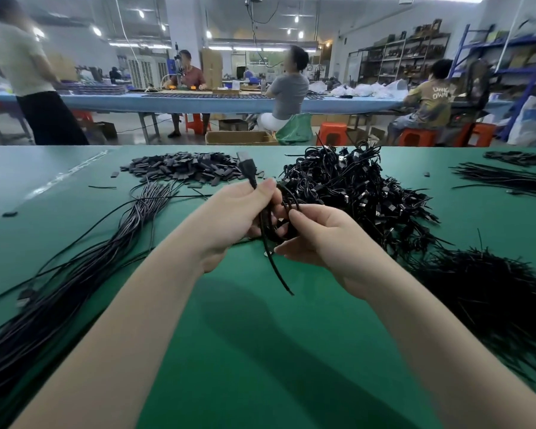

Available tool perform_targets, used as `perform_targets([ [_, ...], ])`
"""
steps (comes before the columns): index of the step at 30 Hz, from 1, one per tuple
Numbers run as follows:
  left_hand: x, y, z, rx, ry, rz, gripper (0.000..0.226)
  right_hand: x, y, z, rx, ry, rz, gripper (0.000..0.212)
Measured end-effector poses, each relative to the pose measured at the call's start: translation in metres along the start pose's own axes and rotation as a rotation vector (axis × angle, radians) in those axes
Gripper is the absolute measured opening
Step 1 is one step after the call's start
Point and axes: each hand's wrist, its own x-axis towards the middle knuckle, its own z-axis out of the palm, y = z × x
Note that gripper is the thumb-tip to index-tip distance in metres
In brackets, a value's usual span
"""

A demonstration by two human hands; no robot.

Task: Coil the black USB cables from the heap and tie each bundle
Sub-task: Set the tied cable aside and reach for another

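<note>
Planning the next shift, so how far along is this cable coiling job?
Done: a big pile of tied bundles lies behind the hands. In hand: the left hand grips one coil with its USB plug sticking up, and the right hand pinches the loops; no tie is visible on it. Left: a long heap of loose cables stretches along the left of the table.

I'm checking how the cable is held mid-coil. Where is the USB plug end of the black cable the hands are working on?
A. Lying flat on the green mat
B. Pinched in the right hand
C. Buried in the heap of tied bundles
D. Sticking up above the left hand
D: the silver-tipped black USB plug stands up above the left hand, which grips the black cable coil with the right hand.
</note>
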Motion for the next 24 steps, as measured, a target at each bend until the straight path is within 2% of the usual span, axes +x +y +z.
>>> perform_targets([
  [2,0.0,-0.001,0.002,-0.012,0.016,0.015,0.029,-0.001,0.0,0.003,0.002,0.001,-0.007,0.027],
  [5,0.0,0.002,0.007,-0.318,-0.101,-0.026,0.026,-0.004,-0.003,0.007,-0.003,-0.042,-0.053,0.03],
  [8,0.001,-0.002,0.01,-0.43,-0.173,-0.06,0.026,-0.007,-0.001,0.008,-0.2,-0.047,-0.163,0.037],
  [11,0.001,-0.006,0.012,-0.441,-0.178,-0.088,0.022,-0.006,0.005,0.009,-0.477,0.032,-0.249,0.039],
  [16,0.008,-0.014,0.012,-0.332,-0.078,-0.035,0.029,0.0,0.012,0.009,-0.683,0.102,-0.317,0.028],
  [19,0.012,-0.028,0.017,-0.13,0.006,-0.023,0.035,0.005,0.024,0.006,-1.038,0.21,-0.263,0.027],
  [20,0.011,-0.033,0.018,-0.015,0.033,-0.024,0.034,0.006,0.03,0.004,-1.059,0.22,-0.205,0.026],
  [22,0.013,-0.043,0.017,0.438,0.14,0.018,0.04,0.007,0.038,-0.002,-0.915,0.168,-0.079,0.03],
  [24,0.013,-0.052,0.016,0.992,0.317,0.182,0.034,0.005,0.045,-0.01,-0.835,0.106,0.011,0.034],
])
